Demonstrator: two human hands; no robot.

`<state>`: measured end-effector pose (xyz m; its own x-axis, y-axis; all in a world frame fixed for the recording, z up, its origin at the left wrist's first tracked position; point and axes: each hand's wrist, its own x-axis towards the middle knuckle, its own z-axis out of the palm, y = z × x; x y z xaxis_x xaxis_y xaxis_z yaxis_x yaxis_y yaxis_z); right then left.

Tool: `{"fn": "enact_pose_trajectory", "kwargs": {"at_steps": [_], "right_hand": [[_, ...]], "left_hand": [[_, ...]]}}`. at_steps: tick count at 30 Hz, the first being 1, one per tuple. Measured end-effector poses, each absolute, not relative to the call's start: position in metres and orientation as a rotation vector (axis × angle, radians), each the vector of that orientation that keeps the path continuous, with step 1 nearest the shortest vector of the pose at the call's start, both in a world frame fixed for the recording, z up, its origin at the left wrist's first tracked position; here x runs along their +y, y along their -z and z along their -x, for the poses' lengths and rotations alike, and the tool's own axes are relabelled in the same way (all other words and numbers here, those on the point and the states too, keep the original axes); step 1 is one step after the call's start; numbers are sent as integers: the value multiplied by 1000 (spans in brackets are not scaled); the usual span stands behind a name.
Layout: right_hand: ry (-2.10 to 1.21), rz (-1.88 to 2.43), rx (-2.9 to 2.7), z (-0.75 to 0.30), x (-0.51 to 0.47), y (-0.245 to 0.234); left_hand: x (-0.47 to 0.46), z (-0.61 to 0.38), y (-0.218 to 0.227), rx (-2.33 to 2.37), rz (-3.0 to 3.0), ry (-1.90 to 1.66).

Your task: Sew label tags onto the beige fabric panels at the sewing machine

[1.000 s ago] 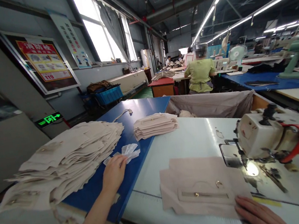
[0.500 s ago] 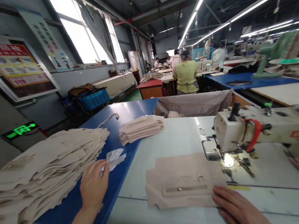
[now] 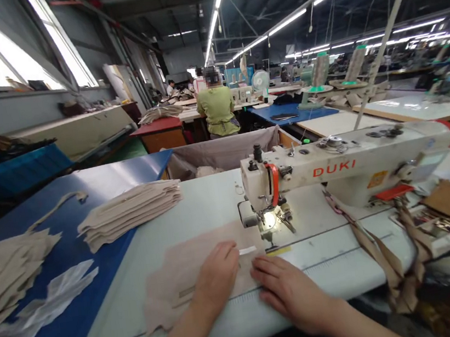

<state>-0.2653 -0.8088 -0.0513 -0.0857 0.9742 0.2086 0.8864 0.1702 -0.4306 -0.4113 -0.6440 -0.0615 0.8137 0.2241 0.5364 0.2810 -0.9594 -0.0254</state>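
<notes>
A beige fabric piece point(image 3: 168, 278) with a zipper lies on the pale sewing table point(image 3: 208, 204) in front of the white DUKI sewing machine point(image 3: 345, 166). My left hand point(image 3: 216, 274) rests on the piece with fingers curled, pinching a small white label point(image 3: 247, 250) at its fingertips, just short of the lit needle area point(image 3: 269, 220). My right hand point(image 3: 286, 287) lies flat on the table beside it, fingers stretched toward the fabric's right edge.
A small stack of beige pieces point(image 3: 131, 209) sits at the table's left; a larger pile point(image 3: 2, 275) and clear plastic scraps point(image 3: 44, 308) lie on the blue side table point(image 3: 101, 176). A fabric bin point(image 3: 223, 152) stands behind. A person in green point(image 3: 217, 108) sits farther back. Strap ends point(image 3: 381, 258) hang off the right.
My left hand left the plastic scraps on the blue table and came onto the fabric piece with a white label. My right hand slid up beside it. The view swung right.
</notes>
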Motion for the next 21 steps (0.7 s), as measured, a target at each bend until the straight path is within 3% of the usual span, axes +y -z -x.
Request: {"fn": "enact_pose_trajectory", "kwargs": {"at_steps": [8, 21], "right_hand": [[-272, 1762, -2035, 250, -817, 54], [-241, 1737, -1984, 251, -817, 60]], "left_hand": [[-636, 397, 59, -379, 3007, 327], [-640, 375, 57, -186, 3072, 409]]}}
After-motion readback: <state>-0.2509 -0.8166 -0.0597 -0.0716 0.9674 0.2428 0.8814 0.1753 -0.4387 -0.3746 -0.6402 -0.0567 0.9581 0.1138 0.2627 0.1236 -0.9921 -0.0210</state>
